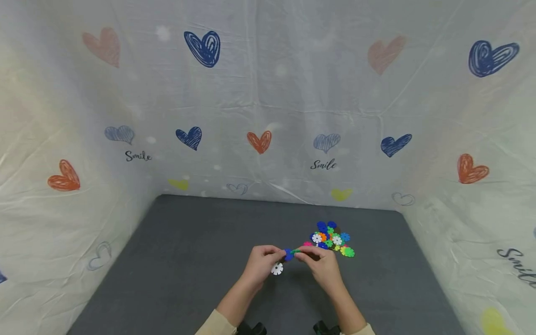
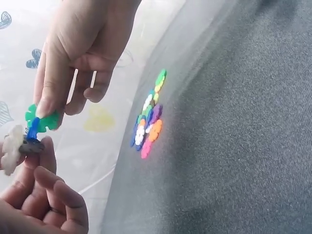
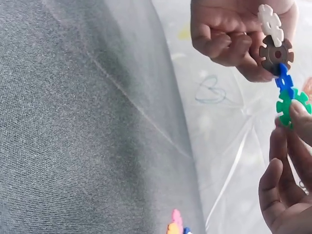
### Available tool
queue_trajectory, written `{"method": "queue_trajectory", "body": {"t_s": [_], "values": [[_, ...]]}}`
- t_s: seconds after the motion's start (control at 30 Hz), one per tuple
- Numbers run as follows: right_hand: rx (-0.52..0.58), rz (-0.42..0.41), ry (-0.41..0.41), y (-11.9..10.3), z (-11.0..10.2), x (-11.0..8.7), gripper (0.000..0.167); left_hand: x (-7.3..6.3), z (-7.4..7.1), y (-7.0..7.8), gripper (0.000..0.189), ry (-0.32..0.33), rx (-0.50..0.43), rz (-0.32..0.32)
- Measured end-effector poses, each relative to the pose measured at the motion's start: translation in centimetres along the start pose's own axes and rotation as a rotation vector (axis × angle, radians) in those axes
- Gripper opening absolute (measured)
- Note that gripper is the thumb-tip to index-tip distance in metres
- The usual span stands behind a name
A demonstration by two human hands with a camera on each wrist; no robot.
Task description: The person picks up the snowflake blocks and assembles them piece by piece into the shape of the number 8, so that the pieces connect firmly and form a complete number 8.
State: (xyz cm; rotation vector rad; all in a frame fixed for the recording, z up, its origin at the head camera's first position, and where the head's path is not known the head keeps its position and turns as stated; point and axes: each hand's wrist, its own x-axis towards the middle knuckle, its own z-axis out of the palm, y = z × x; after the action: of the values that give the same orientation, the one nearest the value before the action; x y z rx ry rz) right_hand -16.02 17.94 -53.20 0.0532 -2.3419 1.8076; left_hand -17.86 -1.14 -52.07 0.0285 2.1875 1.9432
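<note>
4 linked discs (image 3: 283, 82) between both hands (image 1: 260, 264) (image 1: 324, 267)

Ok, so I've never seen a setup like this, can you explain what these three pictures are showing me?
There's no machine here, just a person's bare left hand and right hand, working over a dark gray table. The wide picture comes from a camera on the head, looking forward and down. The two closer ones come from cameras worn on each wrist. Past the hands, toward the right, a small pile of colorful flower-shaped pieces lies on the table. Behind is a cloth printed with hearts. Held up is a short row: a white piece, a brown piece, a blue piece and a green piece. The left hand holds it around the brown piece; the right pinches the green one.
</note>
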Motion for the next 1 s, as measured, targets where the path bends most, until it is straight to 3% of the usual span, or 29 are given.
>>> {"method": "queue_trajectory", "body": {"t_s": [0.17, 0.37, 0.5, 0.73, 1.0], "values": [[0.017, 0.007, 0.048, -0.2, -0.1, -0.2, 0.013, -0.2, -0.1, -0.4, 0.024, -0.015, -0.003, 0.005], [-0.072, -0.053, -0.015, -1.2, -0.6, -0.1, 0.008, -0.2, -0.5, 0.1, 0.031, -0.158, -0.108, 0.0], [-0.095, -0.085, -0.037, 0.3, -0.5, 0.4, 0.011, -0.1, -0.7, 0.2, 0.031, -0.212, -0.129, 0.003], [-0.087, -0.01, 0.005, 1.3, -1.8, 0.7, 0.018, 0.0, -0.7, -0.2, 0.029, -0.115, -0.141, 0.002], [-0.325, 0.123, 0.133, 3.5, -5.8, 1.8, 0.021, -0.4, -0.7, -0.3, 0.03, -0.059, -0.109, -0.042]]}}
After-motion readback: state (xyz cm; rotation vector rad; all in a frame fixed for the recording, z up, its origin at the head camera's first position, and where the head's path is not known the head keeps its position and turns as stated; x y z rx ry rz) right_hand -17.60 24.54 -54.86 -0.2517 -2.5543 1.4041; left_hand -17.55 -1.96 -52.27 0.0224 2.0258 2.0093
